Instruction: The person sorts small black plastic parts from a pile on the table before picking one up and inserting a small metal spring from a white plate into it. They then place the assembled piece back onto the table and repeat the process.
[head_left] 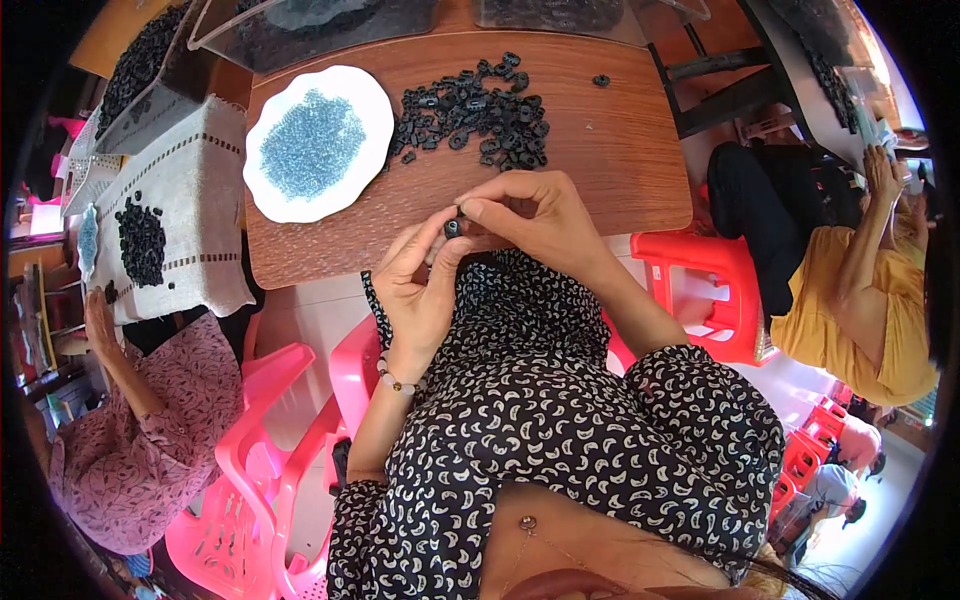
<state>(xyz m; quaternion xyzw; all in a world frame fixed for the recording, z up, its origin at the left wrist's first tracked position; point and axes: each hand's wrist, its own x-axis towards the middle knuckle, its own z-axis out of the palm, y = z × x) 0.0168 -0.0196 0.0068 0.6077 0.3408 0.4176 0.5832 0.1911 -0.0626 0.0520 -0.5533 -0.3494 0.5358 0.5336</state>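
Note:
Close to the near edge of the wooden table [600,150], my left hand [415,285] pinches a small black part with a round opening [453,228] between thumb and fingers. My right hand [540,220] meets it from the right, thumb and forefinger pressed together at the part's top. Whatever tiny thing those fingertips hold is too small to make out. Beyond my left hand stands a white scalloped plate [375,95] with a heap of tiny bluish clear pieces [312,145] in it. Loose black parts [500,115] lie in a pile beyond my hands.
Clear plastic bins [330,30] line the table's far edge. One stray black part [601,80] lies apart to the right. At left, a co-worker sits by a cloth-covered table [205,180] with black parts. A red stool [700,290] and another person are at right; pink chairs [260,480] stand lower left.

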